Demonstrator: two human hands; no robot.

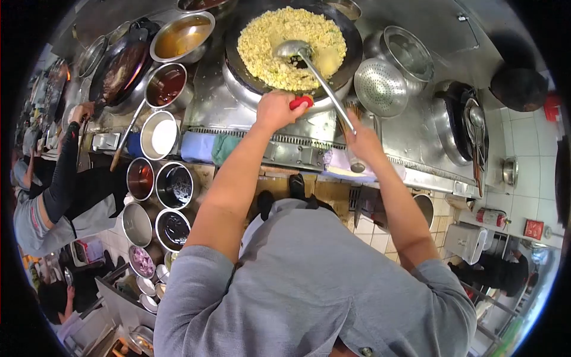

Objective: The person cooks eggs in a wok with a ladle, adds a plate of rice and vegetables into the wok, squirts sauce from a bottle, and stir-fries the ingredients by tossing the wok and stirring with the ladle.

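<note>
A large black wok [357,50] full of yellow fried rice [262,44] with green bits sits on the burner. My left hand [276,112] is closed at the wok's near rim, round a red grip [301,102] that looks like a covered handle. My right hand [364,143] is wrapped round the long handle of a steel ladle [292,49], whose bowl rests in the middle of the rice. A perforated strainer [381,87] lies just right of the wok, its handle pointing toward me.
Bowls of sauce [166,85] and a white container [159,135] stand left of the wok. Folded cloths [198,147] lie along the stove's front edge. A co-worker's dark sleeve [62,160] reaches over another wok [122,71] at left. More woks [458,122] sit at right.
</note>
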